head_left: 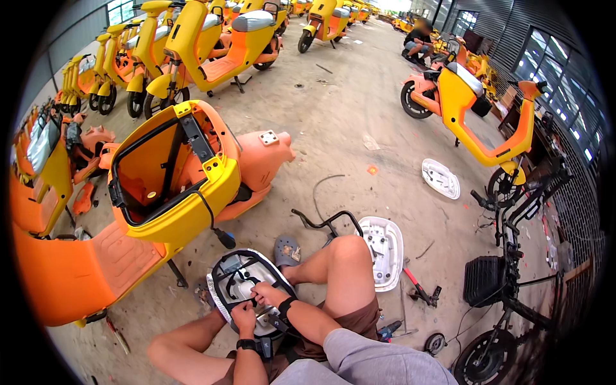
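Note:
An upturned scooter seat (224, 280) lies between my legs, its pale shell and black tube frame facing up. My left hand (244, 317) is over its near part, fingers drawn together. Beside it, my right hand (266, 294) reaches across the seat's middle, fingers closed next to a white round part (242, 290). Whatever either hand pinches is too small or hidden to name. Both wrists wear dark bands.
An orange-yellow scooter (144, 221) with its seat opening uncovered stands at left. Right of my knee lie a white seat shell (391, 253), a red-handled hammer (410, 277) and a drill (388, 330). A stripped black scooter frame (507, 282) stands at right. A person (418, 43) sits far off.

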A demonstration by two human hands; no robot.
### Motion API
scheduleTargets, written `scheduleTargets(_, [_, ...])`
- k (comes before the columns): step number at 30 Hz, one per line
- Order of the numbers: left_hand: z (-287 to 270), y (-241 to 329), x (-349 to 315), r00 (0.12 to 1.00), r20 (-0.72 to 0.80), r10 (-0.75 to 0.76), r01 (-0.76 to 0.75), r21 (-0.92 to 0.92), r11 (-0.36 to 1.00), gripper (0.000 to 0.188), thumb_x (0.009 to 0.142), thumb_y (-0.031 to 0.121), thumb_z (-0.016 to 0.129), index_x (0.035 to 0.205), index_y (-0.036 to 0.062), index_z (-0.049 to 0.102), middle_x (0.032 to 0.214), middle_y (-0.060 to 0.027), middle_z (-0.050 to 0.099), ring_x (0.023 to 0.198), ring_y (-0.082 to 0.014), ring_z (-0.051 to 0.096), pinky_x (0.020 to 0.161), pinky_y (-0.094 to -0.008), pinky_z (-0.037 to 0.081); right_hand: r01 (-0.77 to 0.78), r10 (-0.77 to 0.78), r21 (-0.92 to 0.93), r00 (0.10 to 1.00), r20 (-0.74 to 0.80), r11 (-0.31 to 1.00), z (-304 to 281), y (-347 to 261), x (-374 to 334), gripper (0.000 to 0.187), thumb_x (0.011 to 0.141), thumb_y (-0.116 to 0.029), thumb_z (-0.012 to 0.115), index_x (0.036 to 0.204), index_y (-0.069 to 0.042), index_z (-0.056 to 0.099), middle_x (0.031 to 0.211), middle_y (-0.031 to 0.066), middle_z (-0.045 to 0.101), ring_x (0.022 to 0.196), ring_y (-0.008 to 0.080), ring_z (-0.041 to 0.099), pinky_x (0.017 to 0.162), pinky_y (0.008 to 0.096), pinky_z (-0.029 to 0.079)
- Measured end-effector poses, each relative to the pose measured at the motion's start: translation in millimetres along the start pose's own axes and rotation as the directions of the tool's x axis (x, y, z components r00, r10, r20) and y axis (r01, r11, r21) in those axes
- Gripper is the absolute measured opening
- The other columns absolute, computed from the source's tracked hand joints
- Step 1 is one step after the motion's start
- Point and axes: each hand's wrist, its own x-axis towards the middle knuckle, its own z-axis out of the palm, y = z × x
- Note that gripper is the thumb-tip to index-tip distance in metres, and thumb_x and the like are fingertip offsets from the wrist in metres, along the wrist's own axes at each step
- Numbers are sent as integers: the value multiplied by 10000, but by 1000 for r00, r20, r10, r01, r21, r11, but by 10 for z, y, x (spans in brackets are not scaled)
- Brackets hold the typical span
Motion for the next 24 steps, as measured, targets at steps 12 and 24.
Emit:
scheduleTargets(12, [-111, -82, 34, 984, -127, -121, 139, 147, 979, 148, 668, 178, 695, 734, 47, 715, 712, -200, 649, 717, -338, 648, 727, -387, 507, -17, 21, 76, 998, -56, 997, -218, 38, 309, 249, 899, -144, 430, 663, -73, 466, 546, 17, 417, 375, 94, 267, 365, 239, 193])
scheduleTargets(24, [-179, -122, 110, 996, 29, -89, 79, 258, 963, 185, 679, 243, 712, 781, 90, 730, 776, -196, 659, 772, -347, 649, 732, -414, 516, -42, 58, 235, 996, -61, 971, -362, -45, 325, 200, 909, -139, 378, 726, -94, 447, 595, 24, 446, 394, 77, 282, 367, 214, 209])
